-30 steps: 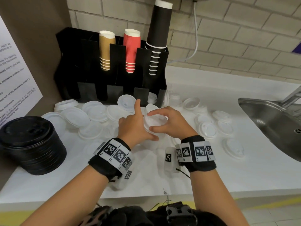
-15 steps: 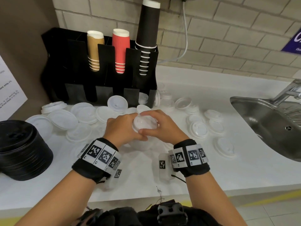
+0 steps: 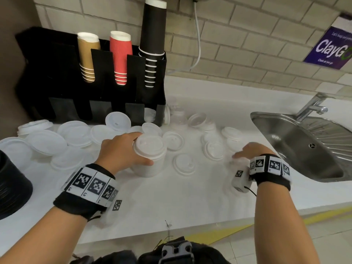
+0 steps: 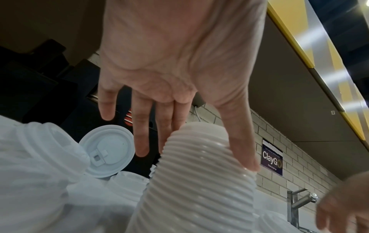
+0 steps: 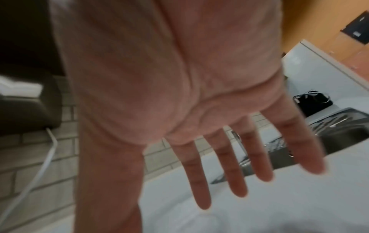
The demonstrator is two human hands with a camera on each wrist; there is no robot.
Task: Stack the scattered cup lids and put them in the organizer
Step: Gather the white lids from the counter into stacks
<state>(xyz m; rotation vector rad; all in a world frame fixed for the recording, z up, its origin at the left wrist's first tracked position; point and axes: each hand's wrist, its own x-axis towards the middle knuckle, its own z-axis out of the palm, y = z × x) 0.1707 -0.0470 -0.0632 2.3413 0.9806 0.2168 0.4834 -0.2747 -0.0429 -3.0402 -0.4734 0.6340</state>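
Note:
My left hand [image 3: 141,149] grips a tall stack of small white lids [image 3: 149,157] standing on the counter, thumb in front and fingers behind. The left wrist view shows the thumb and fingers [image 4: 141,137] against the ribbed side of that lid stack [image 4: 199,181]. Off to the right, my right hand [image 3: 247,151] hovers over loose small lids [image 3: 214,150], and in the right wrist view its fingers [image 5: 235,173] are spread and hold nothing. Another loose lid [image 3: 183,164] lies between the hands. The black organizer [image 3: 57,73] stands at the back left with cup stacks in its upper slots.
Several larger white lids [image 3: 45,141] lie at the left in front of the organizer. A stack of black lids [image 3: 11,183] sits at the left edge. A steel sink [image 3: 304,145] with a faucet [image 3: 312,105] is at the right. The counter's front edge is near my body.
My right hand let go of the lid stack and swung right toward the lids near the sink. My left hand stays on the stack, which now rests on the counter.

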